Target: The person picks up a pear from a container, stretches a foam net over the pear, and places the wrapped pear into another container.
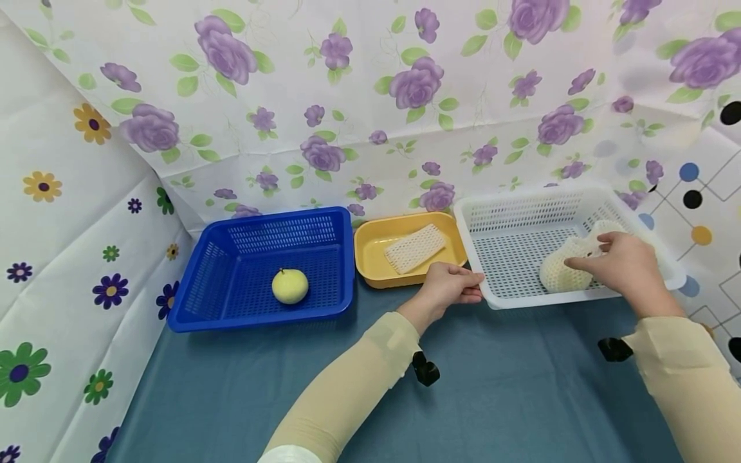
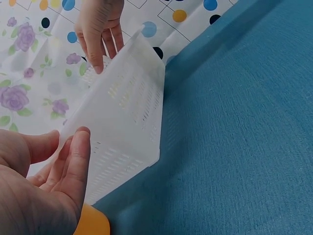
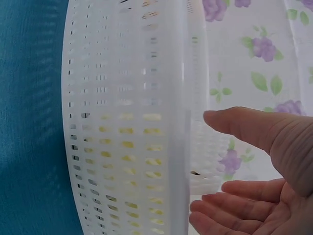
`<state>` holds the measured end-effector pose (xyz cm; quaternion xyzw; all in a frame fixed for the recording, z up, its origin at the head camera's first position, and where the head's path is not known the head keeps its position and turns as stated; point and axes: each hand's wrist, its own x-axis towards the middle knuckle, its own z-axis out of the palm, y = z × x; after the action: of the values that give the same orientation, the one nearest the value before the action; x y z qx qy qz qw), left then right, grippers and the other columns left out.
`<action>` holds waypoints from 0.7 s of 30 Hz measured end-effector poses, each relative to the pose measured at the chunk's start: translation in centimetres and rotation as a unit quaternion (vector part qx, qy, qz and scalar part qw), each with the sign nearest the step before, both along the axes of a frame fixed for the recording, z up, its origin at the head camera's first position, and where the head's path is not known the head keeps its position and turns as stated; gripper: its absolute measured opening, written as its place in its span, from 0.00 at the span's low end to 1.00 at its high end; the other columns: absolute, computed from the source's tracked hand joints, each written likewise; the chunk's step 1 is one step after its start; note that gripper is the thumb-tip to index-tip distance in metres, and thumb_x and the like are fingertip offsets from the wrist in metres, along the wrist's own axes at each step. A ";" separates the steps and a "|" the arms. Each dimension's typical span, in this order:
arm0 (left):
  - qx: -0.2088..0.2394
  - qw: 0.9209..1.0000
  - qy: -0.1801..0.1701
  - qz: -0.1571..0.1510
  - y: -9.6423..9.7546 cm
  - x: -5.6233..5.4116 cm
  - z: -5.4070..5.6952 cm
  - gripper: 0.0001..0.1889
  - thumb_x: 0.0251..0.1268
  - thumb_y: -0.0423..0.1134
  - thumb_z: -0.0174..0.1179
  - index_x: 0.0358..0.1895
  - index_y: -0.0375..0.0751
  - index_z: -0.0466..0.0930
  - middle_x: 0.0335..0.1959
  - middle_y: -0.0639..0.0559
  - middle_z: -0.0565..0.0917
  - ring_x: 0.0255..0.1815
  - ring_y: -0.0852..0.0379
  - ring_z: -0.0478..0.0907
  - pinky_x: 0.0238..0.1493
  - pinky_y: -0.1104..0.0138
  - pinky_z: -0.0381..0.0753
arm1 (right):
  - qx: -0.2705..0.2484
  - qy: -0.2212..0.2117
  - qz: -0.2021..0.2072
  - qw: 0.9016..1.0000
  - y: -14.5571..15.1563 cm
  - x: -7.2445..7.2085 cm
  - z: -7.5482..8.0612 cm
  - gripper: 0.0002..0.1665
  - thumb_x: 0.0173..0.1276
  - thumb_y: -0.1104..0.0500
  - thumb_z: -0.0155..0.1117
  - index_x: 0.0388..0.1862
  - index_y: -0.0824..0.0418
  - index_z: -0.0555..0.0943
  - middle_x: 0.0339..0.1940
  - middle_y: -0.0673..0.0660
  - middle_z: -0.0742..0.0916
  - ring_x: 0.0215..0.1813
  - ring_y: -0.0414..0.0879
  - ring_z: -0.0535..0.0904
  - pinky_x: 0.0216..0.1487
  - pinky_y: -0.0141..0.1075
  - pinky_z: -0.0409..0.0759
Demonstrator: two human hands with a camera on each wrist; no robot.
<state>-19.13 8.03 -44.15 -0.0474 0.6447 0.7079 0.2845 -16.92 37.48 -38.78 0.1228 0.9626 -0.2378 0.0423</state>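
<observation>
Inside a white rectangular basket of perforated plastic (image 1: 503, 257), at the right of a teal cloth (image 1: 509, 373), we find a round, pale-yellow fruit in a white foam-mesh sleeve (image 1: 561, 269), lying near the front wall. The right hand (image 1: 628, 267) reaches over it, thumb and fingers apart; whether a fingertip touches the mesh, we cannot tell. More white mesh shows beyond the fingers, though we cannot say if it wraps a second fruit. The left hand (image 1: 444, 289) pinches the basket's near-left corner, thumb and fingers clamped on the rim.

We judge the sleeved fruit firm and moderately heavy for its size, its skin easily bruised, while the foam around it looks light, soft and stretchy, likely to slide over the fruit. We would cup the fruit around its widest part, through the mesh, and pinch only the sleeve's loose edge. The basket seems light and a little flexible, best held by its rim.

To the left, a yellow shallow plastic tray (image 1: 373, 251) holds a flattened white foam sleeve (image 1: 415, 249); beside it, a bare yellow-green pear (image 1: 290, 287) sits in a blue perforated plastic basket (image 1: 246, 273).
</observation>
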 end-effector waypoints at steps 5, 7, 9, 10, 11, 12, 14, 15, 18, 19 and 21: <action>0.005 1.000 0.002 -0.003 -0.2 0.1 0.0 0.07 0.57 0.39 0.66 0.34 0.39 0.85 0.31 0.41 0.87 0.28 0.53 0.85 0.35 0.64 0.84 | -0.010 0.046 -0.012 0.999 -0.5 0.3 0.3 0.63 0.51 0.26 0.59 0.68 0.73 0.59 0.60 0.77 0.72 0.57 0.71 0.67 0.43 0.59 0.75; 0.007 1.000 0.004 -0.006 -0.4 0.1 0.1 0.07 0.57 0.39 0.65 0.34 0.38 0.85 0.32 0.40 0.87 0.31 0.50 0.86 0.35 0.64 0.84 | -0.012 0.065 -0.017 0.998 -0.7 0.3 0.4 0.61 0.54 0.27 0.58 0.69 0.72 0.59 0.61 0.75 0.72 0.59 0.69 0.67 0.45 0.59 0.74; 0.010 1.000 0.007 -0.007 -0.6 0.1 0.2 0.08 0.57 0.39 0.65 0.35 0.38 0.85 0.35 0.38 0.86 0.34 0.48 0.86 0.36 0.64 0.84 | -0.015 0.082 -0.019 0.996 -1.1 0.3 0.6 0.58 0.56 0.28 0.57 0.69 0.70 0.60 0.62 0.74 0.72 0.60 0.68 0.67 0.47 0.60 0.74; 0.010 1.000 0.008 -0.007 -0.8 0.2 0.3 0.08 0.57 0.39 0.65 0.35 0.37 0.85 0.37 0.37 0.86 0.36 0.47 0.86 0.36 0.63 0.84 | -0.019 0.090 -0.020 0.996 -1.3 0.3 0.7 0.57 0.56 0.28 0.56 0.69 0.70 0.60 0.62 0.73 0.72 0.60 0.68 0.68 0.47 0.60 0.73; 0.011 1.000 0.010 -0.008 -0.9 0.2 0.4 0.08 0.57 0.39 0.65 0.36 0.37 0.85 0.38 0.36 0.86 0.37 0.46 0.86 0.37 0.63 0.84 | -0.019 0.097 -0.021 0.995 -1.5 0.3 0.9 0.56 0.57 0.29 0.55 0.69 0.69 0.60 0.62 0.73 0.73 0.60 0.67 0.68 0.48 0.60 0.73; 0.011 1.000 0.011 -0.007 -1.1 0.3 0.4 0.09 0.57 0.39 0.65 0.36 0.37 0.85 0.39 0.35 0.85 0.37 0.46 0.86 0.38 0.62 0.84 | -0.023 0.105 -0.021 0.994 -1.8 0.3 1.0 0.55 0.58 0.29 0.55 0.69 0.69 0.61 0.62 0.73 0.73 0.60 0.67 0.68 0.48 0.60 0.73; 0.012 1.000 0.015 -0.007 -1.3 0.4 0.7 0.10 0.58 0.39 0.65 0.38 0.36 0.85 0.41 0.34 0.84 0.38 0.45 0.85 0.40 0.60 0.84 | -0.031 0.120 -0.021 0.992 -2.3 0.3 1.3 0.52 0.59 0.30 0.55 0.68 0.68 0.62 0.61 0.72 0.74 0.60 0.67 0.69 0.49 0.60 0.73; 0.011 1.000 0.018 -0.005 -1.5 0.4 0.8 0.10 0.58 0.39 0.65 0.38 0.36 0.85 0.41 0.34 0.84 0.38 0.45 0.85 0.40 0.60 0.83 | -0.034 0.129 -0.020 0.991 -2.6 0.4 1.5 0.51 0.60 0.31 0.55 0.68 0.67 0.63 0.61 0.72 0.74 0.60 0.67 0.69 0.49 0.60 0.74; 0.010 1.000 0.026 -0.003 -2.0 0.6 1.2 0.11 0.58 0.40 0.65 0.39 0.35 0.84 0.40 0.35 0.85 0.39 0.44 0.85 0.41 0.58 0.83 | -0.047 0.156 -0.014 0.986 -3.6 0.5 1.9 0.47 0.60 0.33 0.56 0.67 0.64 0.66 0.60 0.71 0.76 0.60 0.67 0.71 0.50 0.60 0.73; 0.010 1.000 0.029 -0.003 -2.1 0.6 1.4 0.11 0.58 0.40 0.65 0.39 0.36 0.84 0.39 0.35 0.85 0.39 0.43 0.85 0.42 0.58 0.83 | -0.052 0.164 -0.009 0.985 -3.9 0.5 2.1 0.46 0.61 0.33 0.56 0.67 0.63 0.66 0.60 0.70 0.76 0.60 0.66 0.71 0.51 0.60 0.73; 0.009 0.999 0.036 0.001 -2.5 0.7 1.7 0.11 0.57 0.40 0.65 0.39 0.36 0.84 0.39 0.36 0.85 0.39 0.43 0.85 0.41 0.59 0.83 | -0.061 0.179 0.000 0.982 -4.6 0.6 2.3 0.44 0.61 0.34 0.56 0.67 0.62 0.67 0.60 0.69 0.76 0.59 0.66 0.72 0.52 0.59 0.73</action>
<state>-18.44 5.53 -42.50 -0.0200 0.6478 0.7155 0.2607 -16.32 32.85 -36.47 0.0758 0.9383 -0.3139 -0.1234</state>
